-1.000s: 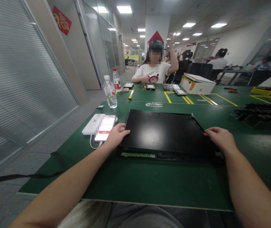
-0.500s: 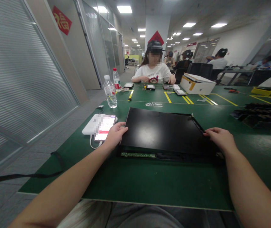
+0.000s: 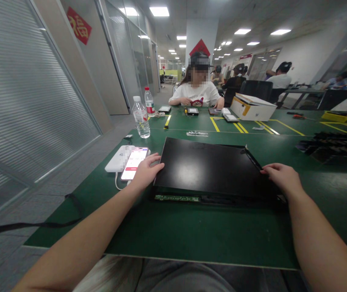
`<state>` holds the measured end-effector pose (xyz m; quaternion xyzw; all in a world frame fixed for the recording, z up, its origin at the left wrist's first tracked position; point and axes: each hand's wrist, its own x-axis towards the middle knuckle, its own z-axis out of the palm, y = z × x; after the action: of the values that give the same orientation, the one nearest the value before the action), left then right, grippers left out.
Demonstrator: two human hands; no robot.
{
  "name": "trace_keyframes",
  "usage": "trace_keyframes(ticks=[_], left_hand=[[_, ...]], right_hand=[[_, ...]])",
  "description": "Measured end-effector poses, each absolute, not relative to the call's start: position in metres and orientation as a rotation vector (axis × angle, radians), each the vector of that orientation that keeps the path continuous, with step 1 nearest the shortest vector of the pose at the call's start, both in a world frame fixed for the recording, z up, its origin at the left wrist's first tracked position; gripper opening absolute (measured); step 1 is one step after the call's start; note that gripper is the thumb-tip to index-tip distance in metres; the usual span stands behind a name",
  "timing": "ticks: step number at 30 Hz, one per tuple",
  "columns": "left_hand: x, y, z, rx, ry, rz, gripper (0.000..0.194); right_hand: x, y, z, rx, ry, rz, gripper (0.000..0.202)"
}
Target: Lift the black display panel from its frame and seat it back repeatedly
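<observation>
Hands: two, one at each side of the panel.
Left hand (image 3: 148, 170): thumb and fingers at the panel's left edge; I can't tell whether they close on it underneath.
Right hand (image 3: 283, 178): thumb and finger pinch the right side of the frame.
Black panel (image 3: 206, 166): one, glossy, lying askew over one black frame (image 3: 237, 201) on the green table (image 3: 198, 235), between the hands.
Circuit strip (image 3: 177, 198): one, green, showing along the frame's near edge.
Phone (image 3: 135, 163): one, just beside the left hand, screen lit; digits too blurred to read fully.
Bottles: two, a white-capped bottle (image 3: 141, 117) and a red-capped bottle (image 3: 149, 102); labels too small to read.
Carton (image 3: 254, 107): one, white; its mark is unreadable.
Red diamond sign (image 3: 79, 25): reads 福.
</observation>
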<state>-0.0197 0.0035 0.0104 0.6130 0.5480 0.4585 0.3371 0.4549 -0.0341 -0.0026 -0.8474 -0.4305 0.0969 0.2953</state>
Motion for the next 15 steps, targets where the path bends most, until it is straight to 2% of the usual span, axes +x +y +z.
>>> trace_keyframes(ticks=[15], left_hand=[[-0.022, 0.01, -0.004, 1.929, 1.589, 0.918, 0.033]], right_hand=[[0.456, -0.034, -0.003, -2.244, -1.144, 0.279, 0.017]])
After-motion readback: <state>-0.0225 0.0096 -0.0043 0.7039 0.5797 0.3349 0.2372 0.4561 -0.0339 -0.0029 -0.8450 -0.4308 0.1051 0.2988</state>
